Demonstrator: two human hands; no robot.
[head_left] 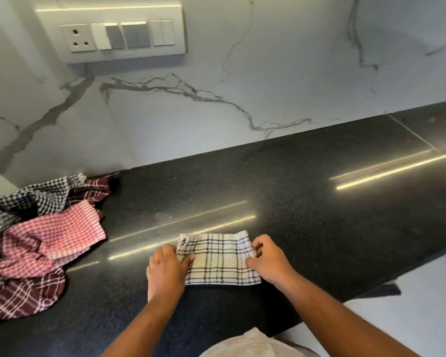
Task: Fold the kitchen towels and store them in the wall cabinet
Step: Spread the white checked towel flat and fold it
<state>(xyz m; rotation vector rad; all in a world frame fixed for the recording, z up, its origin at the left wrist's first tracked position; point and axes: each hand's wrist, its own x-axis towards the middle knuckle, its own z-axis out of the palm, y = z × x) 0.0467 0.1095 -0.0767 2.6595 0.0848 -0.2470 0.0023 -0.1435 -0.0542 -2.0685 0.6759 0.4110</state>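
Step in hand: While the white checked towel (pixel 220 258) lay flat as a small rectangle on the black countertop (pixel 294 189), its two short ends were being held, so a further fold or a final squaring was judged to be under way.
Doing it well: The corners would best be matched edge to edge before any crease was pressed, and the cloth kept taut between the hands so that no bulge was trapped; the puckered far-left corner of the towel was judged to need smoothing first.
Left hand (pixel 166 269): It was laid palm down at the towel's left end, the wrist low on the counter, the fingers curled over the edge and the thumb pressed onto the cloth; the end was pinched rather than lifted.
Right hand (pixel 267 258): It was set at the towel's right end, knuckles raised, the fingers bent inward and closed on the edge of the cloth.
Forearms: Both were reached forward from the near side of the towel, converging on it.
Unfolded pile (pixel 36 240): A heap of red, maroon and black checked towels was left well to the left of the white checked towel, not touching it.
Switch plate (pixel 119 34): It was mounted on the marble wall beyond the towel, up and to the left.
Wall cabinet: It was not in view.
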